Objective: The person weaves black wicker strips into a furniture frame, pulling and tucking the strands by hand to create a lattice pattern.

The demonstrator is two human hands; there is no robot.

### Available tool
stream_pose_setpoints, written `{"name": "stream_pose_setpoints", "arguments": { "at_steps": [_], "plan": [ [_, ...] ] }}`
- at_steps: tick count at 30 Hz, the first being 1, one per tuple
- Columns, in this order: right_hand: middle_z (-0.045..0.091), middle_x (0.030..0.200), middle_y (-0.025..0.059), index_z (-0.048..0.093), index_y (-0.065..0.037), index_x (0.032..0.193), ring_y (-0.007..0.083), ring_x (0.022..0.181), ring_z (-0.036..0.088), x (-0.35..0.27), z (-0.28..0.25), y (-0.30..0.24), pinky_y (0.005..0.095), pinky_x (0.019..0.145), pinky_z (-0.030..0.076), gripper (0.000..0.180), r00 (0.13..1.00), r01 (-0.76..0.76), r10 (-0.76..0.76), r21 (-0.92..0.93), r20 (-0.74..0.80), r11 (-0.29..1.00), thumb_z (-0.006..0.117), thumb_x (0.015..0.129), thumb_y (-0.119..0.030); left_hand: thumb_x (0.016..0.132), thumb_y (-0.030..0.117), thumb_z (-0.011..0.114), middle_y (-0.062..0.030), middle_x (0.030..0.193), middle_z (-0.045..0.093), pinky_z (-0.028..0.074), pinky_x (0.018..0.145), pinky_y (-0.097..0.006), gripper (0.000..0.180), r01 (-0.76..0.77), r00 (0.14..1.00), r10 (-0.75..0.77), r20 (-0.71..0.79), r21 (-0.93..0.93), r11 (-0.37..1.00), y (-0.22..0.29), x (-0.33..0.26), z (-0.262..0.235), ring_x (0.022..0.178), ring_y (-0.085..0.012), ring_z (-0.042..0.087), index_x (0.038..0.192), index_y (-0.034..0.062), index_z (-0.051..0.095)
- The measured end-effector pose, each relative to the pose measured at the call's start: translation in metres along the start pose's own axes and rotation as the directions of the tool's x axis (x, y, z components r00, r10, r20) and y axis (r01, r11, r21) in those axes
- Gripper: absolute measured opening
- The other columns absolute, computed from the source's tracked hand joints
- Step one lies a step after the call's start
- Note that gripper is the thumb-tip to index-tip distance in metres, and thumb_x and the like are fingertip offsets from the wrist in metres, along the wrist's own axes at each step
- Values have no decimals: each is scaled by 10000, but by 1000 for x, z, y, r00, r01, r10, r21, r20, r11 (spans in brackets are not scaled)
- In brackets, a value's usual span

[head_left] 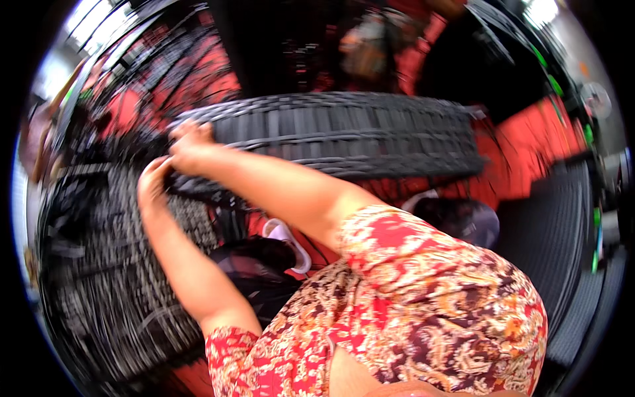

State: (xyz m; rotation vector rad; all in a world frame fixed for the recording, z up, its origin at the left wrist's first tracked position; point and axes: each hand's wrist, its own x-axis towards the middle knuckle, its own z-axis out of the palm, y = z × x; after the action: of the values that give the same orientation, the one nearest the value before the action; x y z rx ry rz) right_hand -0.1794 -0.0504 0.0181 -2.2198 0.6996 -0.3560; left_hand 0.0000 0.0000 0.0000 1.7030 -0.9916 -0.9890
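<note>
A long, dark grey woven panel [344, 135] of wicker-like strands lies crosswise before me. At its left end is my right hand [192, 151], fingers curled closed at the woven edge. My left hand [155, 184] is just below and to the left, its fingers bent in and closed near the right hand. Both hands are blurred by motion. Whatever is between their fingers, perhaps a strand, is too small and smeared to make out.
Dark woven pieces [126, 264] fill the left side. Stacked dark ribbed panels [549, 231] stand at the right. Loose black strands [178, 73] lie over the red floor [529, 149]. A white-strapped shoe [288, 243] shows below the panel. Another person's arm [56, 119] is at the far left.
</note>
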Motion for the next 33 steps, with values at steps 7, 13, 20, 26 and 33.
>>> {"name": "stream_pose_setpoints", "arguments": {
  "at_steps": [7,13,20,26,33],
  "plan": [
    [338,1386,140,524,-81,1126,332,1328,225,-153,-51,105,515,1009,203,400,856,226,-221,-48,-467,973,609,792,-284,801,61,640,-57,803,632,481,649,-249,144,-63,987,8,-162,-336,940,-89,56,141,690,-150,598,935,13,619],
    [493,1246,128,578,-100,1013,302,1183,436,-370,-138,150,425,985,289,302,749,158,-358,-373,-558,914,637,718,-72,815,33,611,-100,827,622,539,710,-304,125,-82,964,-1,-268,-298,951,-119,83,107,712,-202,620,924,-29,603],
    [577,1132,123,625,-66,940,289,1084,513,-571,-217,230,386,954,381,163,438,-550,54,-220,-897,806,587,782,-57,822,161,614,-10,837,658,319,842,-509,118,206,919,-248,-306,-163,965,-98,64,84,799,-165,652,933,121,604],
    [633,1036,125,622,-38,1036,243,969,596,-616,-263,289,336,867,448,251,241,-520,291,130,-926,844,576,837,-184,814,260,617,38,868,670,232,828,-461,147,276,931,-315,-185,-206,939,-113,76,48,884,-136,639,943,197,585],
    [657,958,56,631,-119,1031,189,904,602,-601,-282,355,331,822,448,320,433,-631,659,315,-616,709,540,861,-374,805,377,589,56,915,663,240,719,-383,176,373,920,-386,-67,-145,916,-129,87,26,988,-122,585,875,216,586]
  ]
}}
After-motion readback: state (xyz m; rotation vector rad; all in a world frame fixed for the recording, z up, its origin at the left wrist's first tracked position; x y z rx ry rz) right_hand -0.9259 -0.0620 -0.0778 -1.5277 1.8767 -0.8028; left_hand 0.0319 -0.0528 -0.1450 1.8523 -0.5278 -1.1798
